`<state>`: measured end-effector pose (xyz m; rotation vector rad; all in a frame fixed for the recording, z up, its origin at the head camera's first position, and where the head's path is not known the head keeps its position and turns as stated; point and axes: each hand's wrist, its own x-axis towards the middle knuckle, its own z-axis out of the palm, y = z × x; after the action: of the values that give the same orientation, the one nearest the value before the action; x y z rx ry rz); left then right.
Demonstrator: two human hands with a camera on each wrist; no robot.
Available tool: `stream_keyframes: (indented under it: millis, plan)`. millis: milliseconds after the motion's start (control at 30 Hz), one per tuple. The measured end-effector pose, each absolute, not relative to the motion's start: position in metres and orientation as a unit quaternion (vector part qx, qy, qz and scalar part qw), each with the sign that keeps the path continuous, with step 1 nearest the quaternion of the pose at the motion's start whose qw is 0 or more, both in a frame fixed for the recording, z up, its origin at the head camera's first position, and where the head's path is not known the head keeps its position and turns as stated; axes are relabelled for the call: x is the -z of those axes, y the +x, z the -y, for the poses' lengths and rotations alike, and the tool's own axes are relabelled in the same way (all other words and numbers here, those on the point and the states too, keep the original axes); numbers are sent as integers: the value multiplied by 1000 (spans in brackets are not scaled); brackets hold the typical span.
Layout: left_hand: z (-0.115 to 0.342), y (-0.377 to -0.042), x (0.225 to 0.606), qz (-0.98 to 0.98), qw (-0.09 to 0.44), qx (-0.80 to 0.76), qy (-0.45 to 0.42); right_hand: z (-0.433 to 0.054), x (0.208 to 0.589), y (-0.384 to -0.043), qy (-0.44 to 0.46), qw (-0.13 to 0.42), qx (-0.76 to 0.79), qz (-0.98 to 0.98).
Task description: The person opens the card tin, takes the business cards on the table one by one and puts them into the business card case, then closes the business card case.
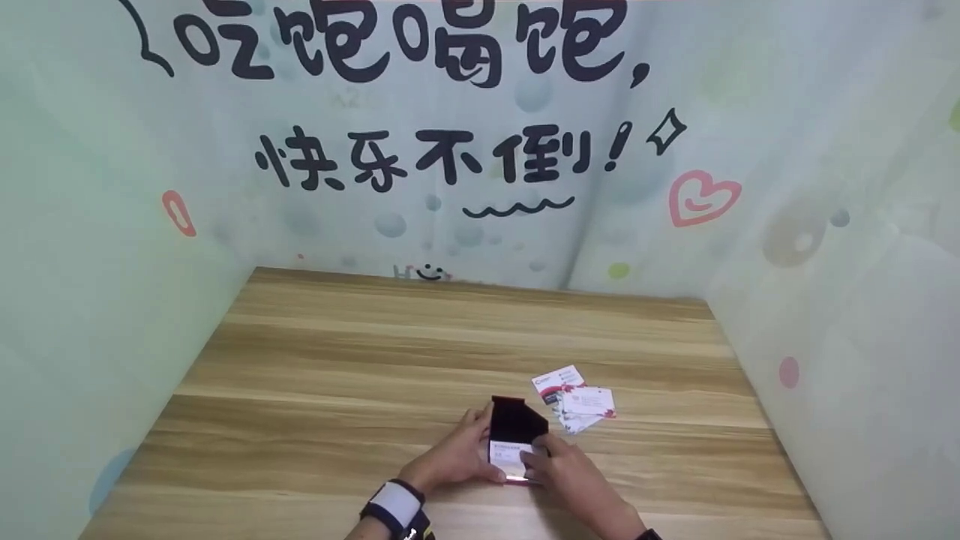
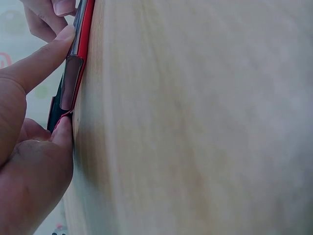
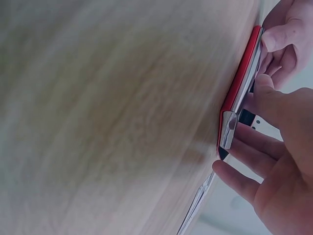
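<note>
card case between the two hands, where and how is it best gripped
Likely its box's side walls, from left and right, where the left hand and right hand are. The card case lies with its thin black flap opened away from the person; the walls look straight and firm, the flap a poorer grip.

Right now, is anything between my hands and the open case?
Nothing visible is: your left hand and right hand both touch the case. The loose cards lie beyond your right hand, not in between.
</note>
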<state>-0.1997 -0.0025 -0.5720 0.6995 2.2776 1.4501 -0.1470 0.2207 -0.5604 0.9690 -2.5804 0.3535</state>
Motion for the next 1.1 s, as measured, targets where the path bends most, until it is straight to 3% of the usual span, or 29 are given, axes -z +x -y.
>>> stream_keyframes:
  millis: [433,800,1100]
  plan:
    - [3,-200,570,-818,172,-489,247,-219,560,-146,354,208,-116,904]
    - [2,-199,570,-809,177,-506,241,-221,555,-147,337,171,-139,915]
    - [3,-199,571,-811,185,-503,236,-237,561,-160,346,252,-109,897]
